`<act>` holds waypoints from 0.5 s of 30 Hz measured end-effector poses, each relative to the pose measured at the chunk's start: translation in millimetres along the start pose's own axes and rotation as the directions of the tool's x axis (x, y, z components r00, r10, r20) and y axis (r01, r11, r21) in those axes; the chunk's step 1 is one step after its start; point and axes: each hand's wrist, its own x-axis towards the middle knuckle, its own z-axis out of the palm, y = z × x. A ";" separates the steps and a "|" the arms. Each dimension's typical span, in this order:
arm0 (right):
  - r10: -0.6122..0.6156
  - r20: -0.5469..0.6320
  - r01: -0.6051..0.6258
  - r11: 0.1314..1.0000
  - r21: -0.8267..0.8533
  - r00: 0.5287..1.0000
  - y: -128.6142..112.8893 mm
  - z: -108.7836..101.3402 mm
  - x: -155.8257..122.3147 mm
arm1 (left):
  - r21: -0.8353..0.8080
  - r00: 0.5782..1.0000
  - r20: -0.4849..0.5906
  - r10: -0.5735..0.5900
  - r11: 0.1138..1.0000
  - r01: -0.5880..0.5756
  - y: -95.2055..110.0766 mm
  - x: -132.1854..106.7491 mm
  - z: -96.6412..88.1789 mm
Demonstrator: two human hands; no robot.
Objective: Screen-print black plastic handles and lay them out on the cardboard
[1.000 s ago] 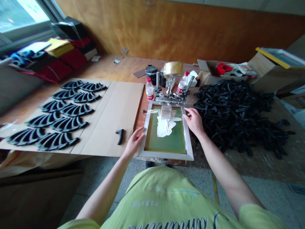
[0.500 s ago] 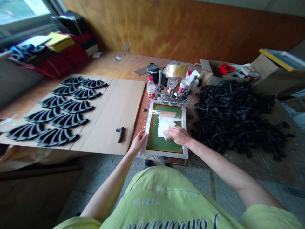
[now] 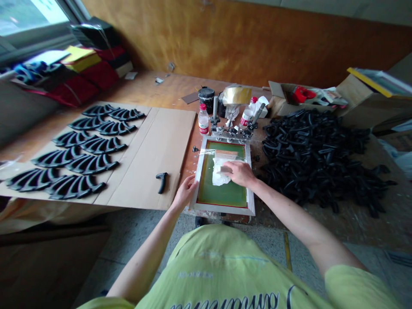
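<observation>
Right hand [image 3: 240,172], fingers closed around a pale scraper [image 3: 226,169] at white paste [image 3: 220,179] on the green screen [image 3: 222,195], left hand [image 3: 186,192] at its left edge, finger grip unclear, screen on the table [image 3: 154,89] between cardboard [image 3: 157,141] and black heap [image 3: 315,159]

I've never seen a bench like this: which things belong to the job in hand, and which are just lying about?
Seemingly part of the job:
framed screen, left fingers at its edge
white material on it, right fingers there
metal fixture at its far end
black pieces, piled and laid out

Apparently just lying about:
red-capped bottle
black tub
yellowish roll
open carton
</observation>
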 end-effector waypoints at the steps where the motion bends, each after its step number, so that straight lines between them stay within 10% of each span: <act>1: 0.050 -0.036 -0.050 0.999 0.010 0.998 1.3 -7.0 12.5 | -0.029 1.000 0.008 -0.008 1.000 0.008 7.4 -2.9 -0.8; 6: 0.261 -0.223 -0.254 0.965 0.058 0.939 28.9 -50.6 54.4 | -0.143 0.999 0.017 0.032 0.989 -0.029 59.8 -21.1 -9.2; 9: 0.448 -0.374 -0.424 0.893 0.149 0.812 68.6 -68.4 37.1 | -0.210 0.992 -0.023 0.126 0.969 -0.128 97.5 -22.9 -10.3; 12: 0.620 -0.344 -0.575 0.784 0.234 0.705 96.5 -56.6 3.1 | -0.297 0.951 -0.092 0.296 0.903 -0.310 139.3 -9.9 -5.2; 15: 0.605 -0.199 -0.566 0.794 0.221 0.771 85.1 -15.7 -23.0 | -0.328 0.902 -0.105 0.418 0.842 -0.428 181.4 14.1 1.1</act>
